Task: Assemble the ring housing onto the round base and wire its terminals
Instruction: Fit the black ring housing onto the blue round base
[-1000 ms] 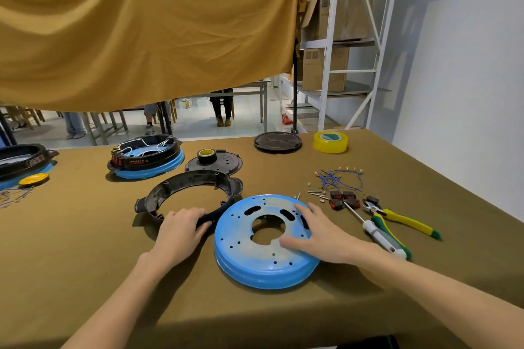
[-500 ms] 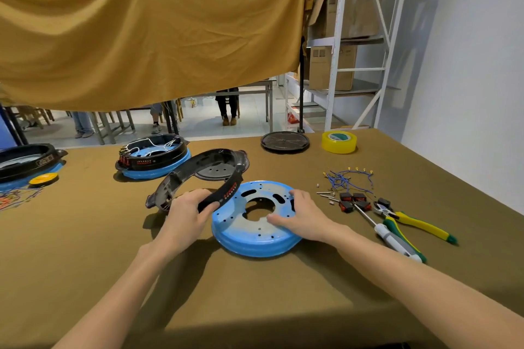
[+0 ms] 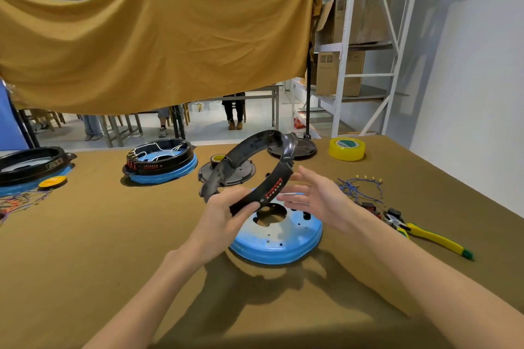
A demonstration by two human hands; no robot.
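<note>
The black ring housing [image 3: 256,176] with red lettering hangs tilted in the air above the table. My left hand [image 3: 226,212] grips its near rim. Below it lies the round blue base [image 3: 279,238], flat on the cloth with a hole in its middle. My right hand [image 3: 317,198] hovers over the base's right side with straight fingers reaching toward the ring, and holds nothing. Blue wires with gold terminals [image 3: 358,185] lie to the right.
An assembled black and blue unit [image 3: 160,163] stands at the back left, another [image 3: 31,166] at the far left. A black plate with a tape roll [image 3: 226,171] lies behind the ring. Yellow tape [image 3: 346,148], a black disc [image 3: 304,147] and yellow-handled pliers [image 3: 425,235] lie right.
My left hand has lifted the ring housing off the table and tilted it up over the blue base. My right hand has come off the base and opened toward the ring.
</note>
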